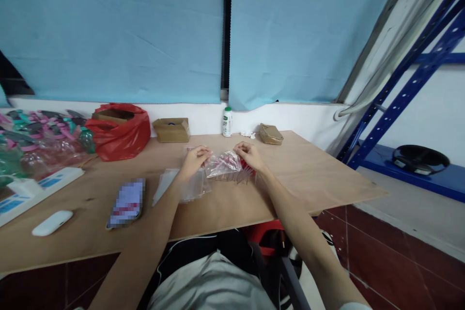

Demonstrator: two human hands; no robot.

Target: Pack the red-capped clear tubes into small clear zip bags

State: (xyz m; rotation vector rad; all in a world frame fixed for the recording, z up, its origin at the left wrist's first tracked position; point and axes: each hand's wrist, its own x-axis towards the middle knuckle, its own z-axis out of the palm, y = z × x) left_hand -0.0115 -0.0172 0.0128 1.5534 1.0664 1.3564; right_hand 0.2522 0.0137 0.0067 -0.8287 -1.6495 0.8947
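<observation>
A crinkled clear plastic bag (223,164) with some red on it is between my hands, just over the table. My right hand (251,156) pinches its upper right edge. My left hand (196,160) is closed in a pinch beside the bag's left end; what lies between its fingertips is too small to make out. Several flat clear plastic sleeves (185,188) lie on the table below my left hand, partly covered by my forearm. Under my right hand, thin clear and red pieces (247,170) show, partly hidden by the hand and blurred.
Across the wooden table (319,174) stand a white bottle (227,123), a cardboard box (171,131), a brown package (271,134) and a red bag (119,135). At left are spray bottles (43,150), a power strip (54,181), a phone (127,202) and a white case (53,223).
</observation>
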